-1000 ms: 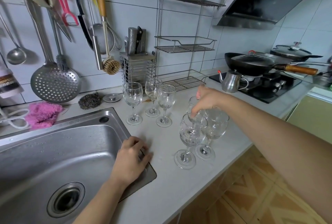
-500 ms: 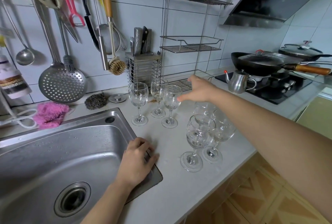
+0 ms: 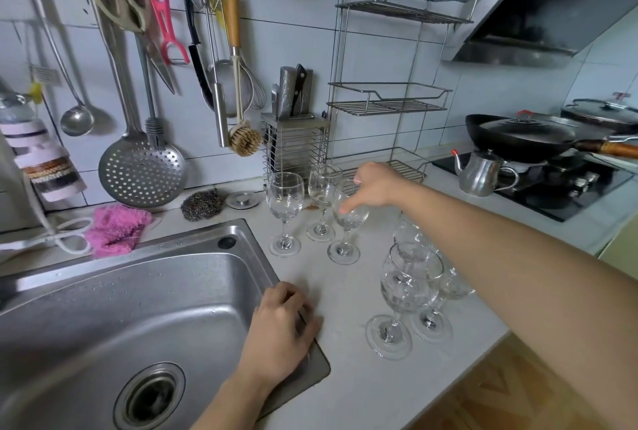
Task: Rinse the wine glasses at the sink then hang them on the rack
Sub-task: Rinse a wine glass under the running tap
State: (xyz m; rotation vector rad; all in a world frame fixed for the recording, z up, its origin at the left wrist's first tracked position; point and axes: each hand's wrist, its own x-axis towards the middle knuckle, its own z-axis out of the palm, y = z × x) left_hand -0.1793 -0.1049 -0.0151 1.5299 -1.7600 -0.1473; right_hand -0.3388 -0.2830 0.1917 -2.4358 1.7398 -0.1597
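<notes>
Sink: 1 steel basin with 1 drain. The frame cuts off its left and lower edges.
Counter: the pale top right of the sink. Your right forearm covers a wide strip of it.
Right forearm: it runs from the right edge, stretched out over the near glasses toward the wall.
Rack: 1 wire stand with 3 shelves against the tiles, just behind the glasses. Your right hand hides part of the lowest shelf.
Left hand: it lies palm down on the sink's near right corner, fingers loosely bent, holding nothing.
Right hand: the wrist is raised and the fingers droop onto the reached glass, with 1 fingertip at its bowl. You cannot tell whether the fingers have closed on it or only touch it.
Wine glasses: 6, all upright on the counter right of the sink, in 2 groups of 3.
Far group: 3 near the rack's foot, namely the left glass, the middle glass and the reached glass.
Near group: 3 close to the counter's front edge. The front 1 stands in full view. The 2 behind it are partly hidden by it and by your forearm, so their outlines are hard to make out.
</notes>
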